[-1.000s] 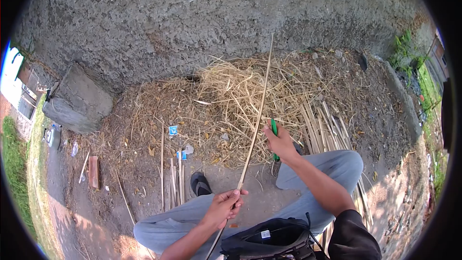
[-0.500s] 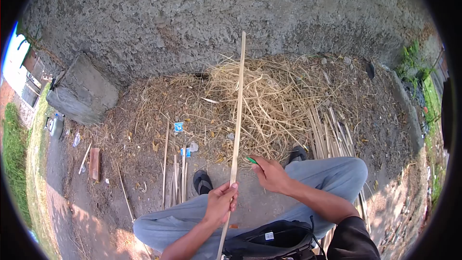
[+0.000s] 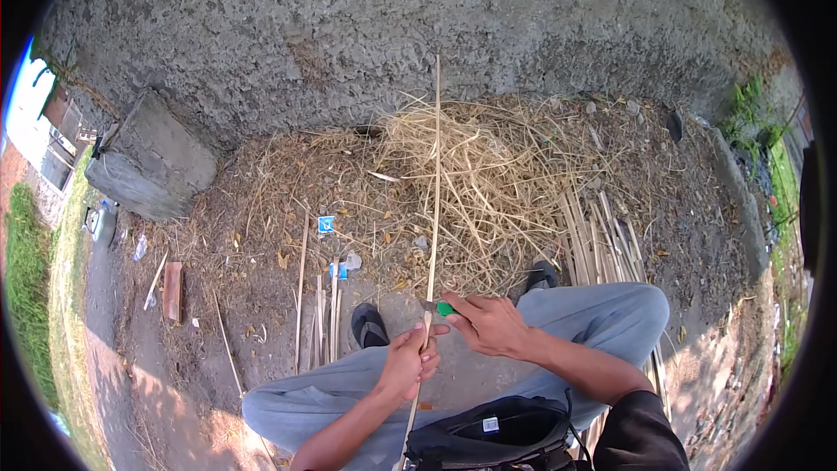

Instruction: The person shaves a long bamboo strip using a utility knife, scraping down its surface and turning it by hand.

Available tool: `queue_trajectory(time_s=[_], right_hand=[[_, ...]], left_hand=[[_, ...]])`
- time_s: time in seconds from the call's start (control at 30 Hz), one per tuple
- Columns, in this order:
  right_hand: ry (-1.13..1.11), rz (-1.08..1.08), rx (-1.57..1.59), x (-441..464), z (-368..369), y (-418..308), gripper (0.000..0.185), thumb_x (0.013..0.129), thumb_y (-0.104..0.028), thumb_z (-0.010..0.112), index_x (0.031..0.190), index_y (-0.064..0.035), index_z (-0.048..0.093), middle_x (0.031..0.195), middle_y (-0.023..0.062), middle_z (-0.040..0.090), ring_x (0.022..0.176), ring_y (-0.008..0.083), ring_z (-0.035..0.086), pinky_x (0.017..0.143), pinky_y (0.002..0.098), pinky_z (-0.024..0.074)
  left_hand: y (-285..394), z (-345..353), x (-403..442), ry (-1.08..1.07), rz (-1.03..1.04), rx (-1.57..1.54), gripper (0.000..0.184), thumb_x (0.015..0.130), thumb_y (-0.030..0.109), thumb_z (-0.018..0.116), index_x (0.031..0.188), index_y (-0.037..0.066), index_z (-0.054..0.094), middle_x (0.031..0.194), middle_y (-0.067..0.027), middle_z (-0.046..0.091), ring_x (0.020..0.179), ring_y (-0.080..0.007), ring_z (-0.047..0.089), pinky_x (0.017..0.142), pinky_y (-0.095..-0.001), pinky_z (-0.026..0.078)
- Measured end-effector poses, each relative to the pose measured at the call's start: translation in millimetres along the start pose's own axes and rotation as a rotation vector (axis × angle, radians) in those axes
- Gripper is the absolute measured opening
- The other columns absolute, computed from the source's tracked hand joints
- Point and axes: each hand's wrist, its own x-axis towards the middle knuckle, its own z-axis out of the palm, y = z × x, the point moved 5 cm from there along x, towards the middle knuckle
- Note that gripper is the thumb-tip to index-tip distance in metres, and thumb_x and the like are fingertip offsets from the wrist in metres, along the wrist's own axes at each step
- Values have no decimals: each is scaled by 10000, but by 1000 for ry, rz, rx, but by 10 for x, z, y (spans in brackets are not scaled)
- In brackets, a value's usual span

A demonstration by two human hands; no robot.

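Note:
A long, thin bamboo strip [image 3: 435, 183] runs from my lap up toward the wall, its narrow edge turned to me. My left hand [image 3: 406, 365] is closed around its lower part. In my right hand [image 3: 488, 324] is a knife with a green handle [image 3: 445, 308]; its short blade [image 3: 429, 305] lies against the strip just above my left fingers. Fingers hide most of the handle. Beyond my hands, under the strip's upper half, spreads a heap of pale shavings [image 3: 471, 192].
Bamboo strips [image 3: 597, 240] lie in a bundle right of my foot, and several more [image 3: 327, 314] lie at the left. A rough wall [image 3: 392, 26] rises ahead. A concrete block [image 3: 157, 161], a reddish brick [image 3: 173, 292] and a jug [image 3: 103, 227] are on the left.
The strip has turned from its flat face to its narrow edge. My right hand has moved slightly left and down, bringing the knife blade onto the strip.

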Motion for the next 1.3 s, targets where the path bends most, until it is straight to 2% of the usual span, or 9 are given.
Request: queue_trajectory(time_s=[0.17,0.23,0.33,0.67,0.87,0.93,1.07,1.13,1.3], right_hand=[[-71,44,14,-18,18,25,382,927,-246,614,1272,-88,572,818,139,680,610,340,638,559,404,521],[-15,66,116,-16,32,74,352,921,-248,631,1236,-92,619,889,141,707,635,314,665,559,376,530],[4,41,155,-12,16,87,305,907,-240,657,1175,-96,667,960,138,718,658,297,683,572,359,544],[61,-13,153,-8,-48,25,273,869,-206,702,1115,-88,701,943,132,721,597,274,671,542,357,545],[46,-7,152,-37,-68,28,294,868,-209,698,1145,-112,689,946,118,718,582,269,652,533,362,531],[55,-2,111,-14,-81,-5,269,887,-236,666,1123,-107,686,862,105,704,610,304,654,522,397,519],[74,-11,37,-22,-60,13,248,884,-227,664,1110,-126,683,855,81,689,616,297,652,513,395,513],[146,-15,40,-28,-52,20,206,877,-211,666,1066,-131,680,828,66,681,607,289,652,504,394,515],[136,-80,28,-34,-69,11,141,862,-203,681,978,-122,685,816,55,674,592,270,648,478,381,512]], left_hand=[[-46,-54,65,-13,-62,-65,398,1074,357,307,1017,29,525,587,46,308,429,-49,233,369,-224,194],[-58,-47,80,-21,-73,-48,379,1072,363,311,955,61,507,570,52,294,427,-47,231,366,-224,188],[-85,-69,108,-19,-53,-18,375,1068,378,320,942,75,502,566,52,289,425,-48,234,370,-225,193],[-102,-37,86,21,0,62,374,1057,412,358,928,84,487,578,55,305,431,-47,247,382,-232,194],[-74,-28,98,6,-28,91,354,1059,391,354,930,88,482,583,58,308,433,-45,248,388,-235,188],[-82,-31,107,-6,-97,28,360,1062,390,338,927,89,481,584,59,297,438,-48,242,391,-236,193],[-90,-15,101,-1,-128,10,364,1065,387,324,926,90,481,586,60,290,441,-50,239,393,-236,198],[-98,-27,119,3,-113,32,364,1066,384,320,929,88,481,588,59,292,442,-50,241,394,-236,200],[-85,-13,107,-2,-85,38,366,1066,386,322,931,84,479,588,57,295,441,-50,247,395,-235,205]])
